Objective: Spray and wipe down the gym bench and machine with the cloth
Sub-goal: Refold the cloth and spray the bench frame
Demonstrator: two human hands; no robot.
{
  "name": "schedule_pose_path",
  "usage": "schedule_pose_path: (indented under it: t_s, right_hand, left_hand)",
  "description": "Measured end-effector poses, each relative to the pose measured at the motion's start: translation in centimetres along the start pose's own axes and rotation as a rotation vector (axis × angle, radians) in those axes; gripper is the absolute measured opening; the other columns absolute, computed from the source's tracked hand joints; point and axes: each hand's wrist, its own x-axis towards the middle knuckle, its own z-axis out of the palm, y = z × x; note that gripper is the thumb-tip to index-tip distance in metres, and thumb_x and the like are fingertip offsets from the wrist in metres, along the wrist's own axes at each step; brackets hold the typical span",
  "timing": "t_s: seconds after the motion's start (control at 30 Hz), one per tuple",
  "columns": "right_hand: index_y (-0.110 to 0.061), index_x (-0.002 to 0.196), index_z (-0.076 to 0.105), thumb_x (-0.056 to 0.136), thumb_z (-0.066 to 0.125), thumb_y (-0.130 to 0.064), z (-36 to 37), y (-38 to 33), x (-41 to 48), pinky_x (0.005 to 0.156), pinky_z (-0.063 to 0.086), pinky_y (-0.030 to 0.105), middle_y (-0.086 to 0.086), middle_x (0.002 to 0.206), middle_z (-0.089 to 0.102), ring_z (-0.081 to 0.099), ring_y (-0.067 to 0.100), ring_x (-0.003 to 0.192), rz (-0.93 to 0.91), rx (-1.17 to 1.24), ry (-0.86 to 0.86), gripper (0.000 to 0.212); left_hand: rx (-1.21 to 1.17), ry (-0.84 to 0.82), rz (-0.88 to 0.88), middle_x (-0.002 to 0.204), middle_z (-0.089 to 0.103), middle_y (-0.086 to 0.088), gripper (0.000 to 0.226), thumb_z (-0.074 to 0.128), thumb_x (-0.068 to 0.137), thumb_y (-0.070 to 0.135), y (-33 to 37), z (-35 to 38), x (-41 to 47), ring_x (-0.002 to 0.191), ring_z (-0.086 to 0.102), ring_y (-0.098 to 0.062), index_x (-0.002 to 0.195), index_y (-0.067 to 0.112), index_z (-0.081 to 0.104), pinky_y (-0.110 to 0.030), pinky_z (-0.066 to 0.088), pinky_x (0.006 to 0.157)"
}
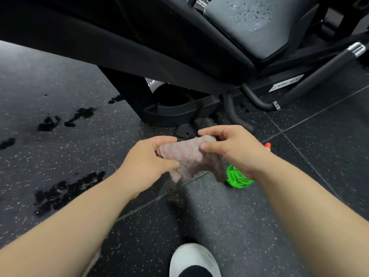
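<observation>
- We hold the cloth (179, 152) in both hands, low over the floor (219, 216) and near the foot of the machine frame (139, 47).
- Our left hand (147, 156) pinches the cloth's left end between thumb and curled fingers. Our right hand (233, 150) grips the right end the same way. The pink-and-grey striped cloth is bunched between them, with a loose corner hanging below.
- The green spray bottle (237, 178) lies on the floor just beyond our right wrist and is partly hidden by it. Its red nozzle (267, 145) points to the far right, and neither hand touches it.
- The seat pad (249, 27), far right, carries a scatter of droplets. We judge that it has been sprayed but not yet wiped dry.
- Dark wet patches (63, 188) mark the floor to the left, probably stray spray or drips.
- We cannot tell from here whether the dark machine frame is wet or already wiped.
- By our reckoning the spraying step is at least partly done, and we are readying or refolding the cloth. Wiping the pad and the frame appears to be the work left.
- Our white shoe (193, 258) stands at the near edge.
</observation>
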Motion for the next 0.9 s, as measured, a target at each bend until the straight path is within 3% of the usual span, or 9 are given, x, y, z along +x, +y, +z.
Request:
schedule_pose_path:
  t_s: [0.1, 0.17, 0.27, 0.4, 0.5, 0.63, 0.7, 0.8, 0.9]
  right_hand:
    - [-0.029, 0.096, 0.073, 0.073, 0.08, -0.019, 0.4, -0.4, -1.0, 0.078, 0.054, 0.029, -0.008, 0.089, 0.07, 0.067, 0.017, 0.086, -0.016, -0.405, -0.14, 0.026]
    - [-0.022, 0.08, 0.07, 0.075, 0.075, -0.025, 0.9, -0.6, -1.4, 0.074, 0.047, 0.033, -0.003, 0.087, 0.062, 0.057, 0.021, 0.089, -0.104, -0.584, -0.084, 0.007]
    - [-0.014, 0.071, 0.061, 0.073, 0.075, -0.024, 0.5, 0.0, -1.2, 0.065, 0.044, 0.034, -0.004, 0.074, 0.061, 0.055, 0.016, 0.071, -0.049, -0.26, 0.011, 0.017]
    - [-0.021, 0.063, 0.063, 0.058, 0.087, -0.028, 0.7, 0.9, -0.8, 0.063, 0.049, 0.039, 0.0, 0.068, 0.066, 0.063, 0.02, 0.065, 0.108, 0.198, 0.068, 0.026]
    - [-0.02, 0.063, 0.067, 0.053, 0.087, -0.029, 1.8, 1.1, -1.3, 0.076, 0.059, 0.055, 0.008, 0.075, 0.073, 0.072, 0.034, 0.077, 0.133, 0.25, 0.194, 0.024]
    - [-0.015, 0.078, 0.075, 0.075, 0.076, 0.001, 1.5, 0.5, -1.1, 0.082, 0.058, 0.055, 0.014, 0.088, 0.076, 0.073, 0.035, 0.087, 0.132, 0.427, 0.173, 0.017]
    - [-0.01, 0.081, 0.076, 0.076, 0.071, 0.007, 1.0, 0.2, -1.2, 0.088, 0.057, 0.054, 0.016, 0.089, 0.075, 0.072, 0.036, 0.089, 0.165, 0.521, 0.131, 0.019]
    - [-0.01, 0.09, 0.077, 0.081, 0.072, -0.005, 1.1, 0.2, -1.7, 0.089, 0.057, 0.05, 0.015, 0.094, 0.076, 0.071, 0.033, 0.093, 0.11, 0.468, 0.097, 0.011]
    - [-0.015, 0.109, 0.074, 0.1, 0.049, -0.034, 1.9, -0.5, -2.6, 0.099, 0.048, 0.042, 0.007, 0.112, 0.073, 0.065, 0.02, 0.106, 0.09, 0.585, -0.074, 0.032]
  left_hand:
    - [0.261, 0.025, 0.124, 0.081, 0.071, 0.01, 0.02, 0.064, 0.085, 0.012, 0.6, -0.3, -0.3, 0.071, 0.061, -0.001, 0.081, 0.028, 0.074, -0.007, 0.04, 0.058]
    - [0.268, 0.103, 0.141, 0.106, 0.063, 0.016, 0.018, 0.06, 0.088, 0.014, 0.6, -0.3, 0.0, 0.098, 0.056, -0.002, 0.079, 0.02, 0.075, -0.008, 0.035, 0.071]
    - [0.147, 0.128, 0.022, 0.095, 0.065, 0.005, 0.019, 0.054, 0.088, 0.019, 0.1, -0.3, 0.5, 0.088, 0.056, -0.007, 0.079, 0.007, 0.066, -0.027, 0.035, 0.075]
    - [-0.059, 0.179, -0.1, 0.069, 0.066, 0.004, 0.02, 0.061, 0.09, 0.031, -0.3, 0.5, 0.3, 0.069, 0.059, -0.015, 0.074, 0.019, 0.062, -0.032, 0.045, 0.068]
    - [-0.091, 0.26, -0.089, 0.081, 0.073, 0.004, 0.012, 0.064, 0.091, 0.035, 0.1, 1.3, 0.1, 0.076, 0.069, -0.015, 0.086, 0.024, 0.067, -0.036, 0.055, 0.073]
    - [-0.405, -0.067, -0.21, 0.101, 0.075, -0.007, 0.02, 0.066, 0.091, 0.022, 1.4, 1.6, 0.1, 0.089, 0.071, -0.02, 0.111, 0.019, 0.066, -0.036, 0.057, 0.075]
    - [-0.453, -0.123, -0.273, 0.107, 0.072, -0.019, 0.026, 0.066, 0.087, 0.006, 1.4, 1.7, 0.2, 0.097, 0.068, -0.03, 0.113, 0.004, 0.067, -0.044, 0.055, 0.09]
    - [-0.37, -0.022, -0.254, 0.097, 0.072, -0.026, 0.018, 0.063, 0.088, 0.01, 1.5, 2.3, 0.2, 0.093, 0.069, -0.043, 0.101, -0.001, 0.07, -0.057, 0.05, 0.096]
    - [-0.38, -0.049, -0.201, 0.096, 0.076, -0.01, 0.028, 0.06, 0.093, 0.035, 2.4, 3.1, -0.1, 0.094, 0.071, -0.031, 0.104, 0.012, 0.071, -0.044, 0.053, 0.092]
